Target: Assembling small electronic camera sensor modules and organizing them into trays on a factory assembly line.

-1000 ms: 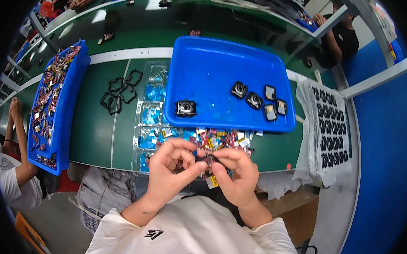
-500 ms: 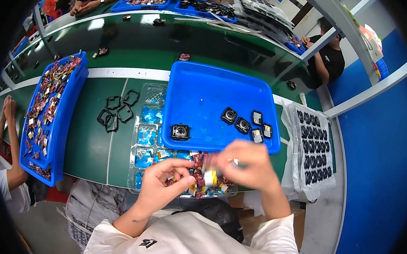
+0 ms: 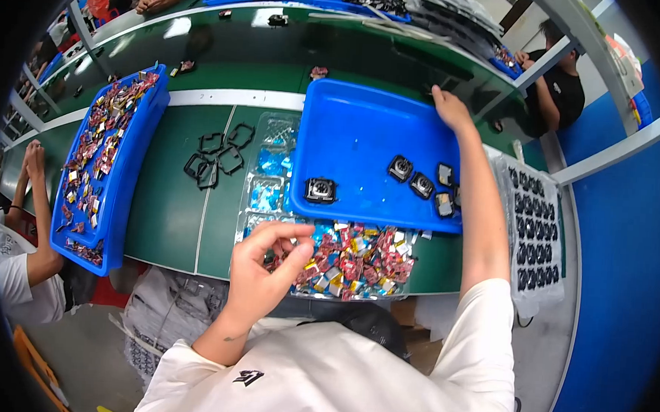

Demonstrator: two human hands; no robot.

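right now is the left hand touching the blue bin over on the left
Apart: the head view shows a broad stretch of green tabletop between the left hand and the blue bin.

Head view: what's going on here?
A person's right hand is stretched across to the far edge of a blue tray; whether it grips anything is unclear. The left hand is half-curled beside a pile of small red and yellow parts, nothing visible in it. Several black housings lie in the blue tray.
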